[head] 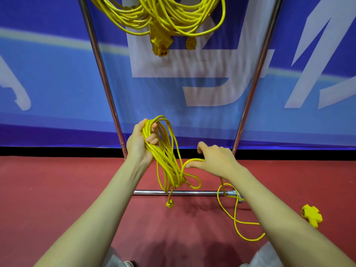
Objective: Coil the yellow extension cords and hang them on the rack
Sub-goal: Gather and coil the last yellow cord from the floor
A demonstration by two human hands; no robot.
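My left hand point(139, 143) grips the top of a coil of yellow extension cord point(166, 160) whose loops hang down in front of the rack. A small yellow plug point(169, 204) dangles below the coil. My right hand point(213, 159) pinches the loose strand point(189, 161) that arcs over to the coil. The rest of the cord point(234, 214) trails on the red floor and ends in a yellow multi-outlet head point(312, 215) at the right. Coiled yellow cords point(159, 14) hang from the top of the metal rack point(100, 66).
The rack's chrome uprights point(256, 74) slant down to a base bar point(192, 192) on the red floor point(57, 189). A blue banner with white lettering point(192, 89) stands behind the rack. My knees show at the bottom edge.
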